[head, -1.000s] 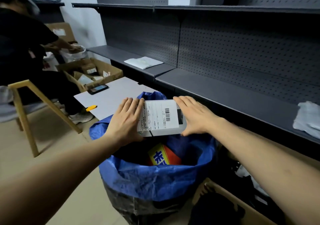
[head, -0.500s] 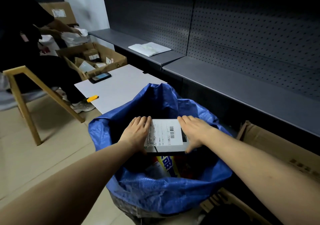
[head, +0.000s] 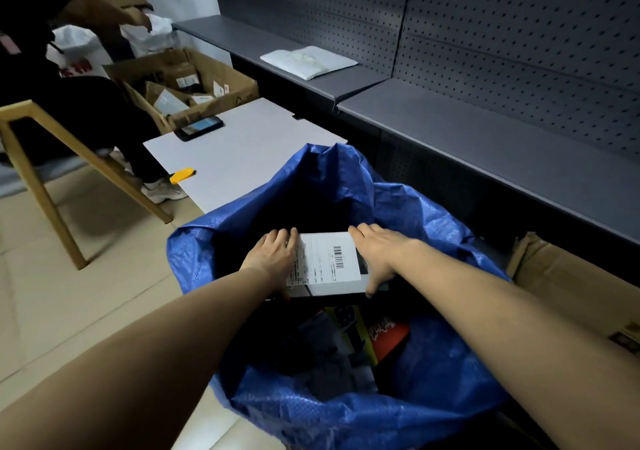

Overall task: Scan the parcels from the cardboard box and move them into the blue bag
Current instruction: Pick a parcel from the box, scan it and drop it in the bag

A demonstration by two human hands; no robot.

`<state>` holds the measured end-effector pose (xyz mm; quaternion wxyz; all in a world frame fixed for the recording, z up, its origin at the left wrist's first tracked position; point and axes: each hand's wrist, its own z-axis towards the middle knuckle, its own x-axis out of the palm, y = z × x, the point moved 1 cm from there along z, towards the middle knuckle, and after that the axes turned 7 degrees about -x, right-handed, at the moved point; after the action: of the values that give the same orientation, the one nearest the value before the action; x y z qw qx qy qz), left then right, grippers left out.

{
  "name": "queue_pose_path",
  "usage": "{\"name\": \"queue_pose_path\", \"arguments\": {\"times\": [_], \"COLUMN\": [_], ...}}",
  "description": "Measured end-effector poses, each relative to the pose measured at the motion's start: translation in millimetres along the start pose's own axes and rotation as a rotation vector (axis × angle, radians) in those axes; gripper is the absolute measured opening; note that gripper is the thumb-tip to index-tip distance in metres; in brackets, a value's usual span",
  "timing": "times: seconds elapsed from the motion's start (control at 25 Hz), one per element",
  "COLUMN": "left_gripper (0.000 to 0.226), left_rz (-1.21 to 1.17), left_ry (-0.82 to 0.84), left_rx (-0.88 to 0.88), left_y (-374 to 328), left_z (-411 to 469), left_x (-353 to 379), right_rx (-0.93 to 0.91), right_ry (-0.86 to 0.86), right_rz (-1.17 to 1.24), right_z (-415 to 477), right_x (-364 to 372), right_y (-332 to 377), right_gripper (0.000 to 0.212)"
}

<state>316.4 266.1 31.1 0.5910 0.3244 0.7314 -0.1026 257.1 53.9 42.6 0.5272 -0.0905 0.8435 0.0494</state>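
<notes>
We clamp the flat white labelled parcel (head: 327,262) by its ends, left hand (head: 273,255) and right hand (head: 377,257) (long side across), blue plastic bag (head: 346,415) straight below.

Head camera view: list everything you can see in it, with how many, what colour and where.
blue bag: one, blue, open, bottom centre
parcel: one, white with a barcode label, held over the bag's mouth
packet: one, orange-red, inside the bag
cardboard boxes: two, brown; one at right edge, one open at far left
board: one, white, behind the bag
phone: one, black, on the board
yellow object: one, yellow, at the board's left edge
mailer: one, white, on the grey shelf
chair: one, wooden, left
other person: one, dark clothes, far left
left hand: one, grips the parcel's left side
right hand: one, grips the parcel's right side
</notes>
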Motion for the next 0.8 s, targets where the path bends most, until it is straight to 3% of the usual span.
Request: {"name": "queue_pose_path", "arguments": {"times": [0.32, 0.52, 0.8], "left_gripper": [0.143, 0.149, 0.14], "left_rz": [-0.016, 0.021, 0.003], "left_ry": [0.04, 0.001, -0.114], "left_rx": [-0.057, -0.012, 0.042], "left_y": [-3, -16, -33], "left_z": [5, -5, -28], "left_x": [-1, -13, -39], "right_rx": [-0.035, -0.075, -0.046], "right_ry": [-0.011, -0.037, -0.088], "right_rz": [0.034, 0.01, -0.047], "right_z": [5, -11, -60], "right_x": [-1, -7, -20], "right_y": [-7, 2, 9], "right_gripper": [0.154, 0.146, 0.137]}}
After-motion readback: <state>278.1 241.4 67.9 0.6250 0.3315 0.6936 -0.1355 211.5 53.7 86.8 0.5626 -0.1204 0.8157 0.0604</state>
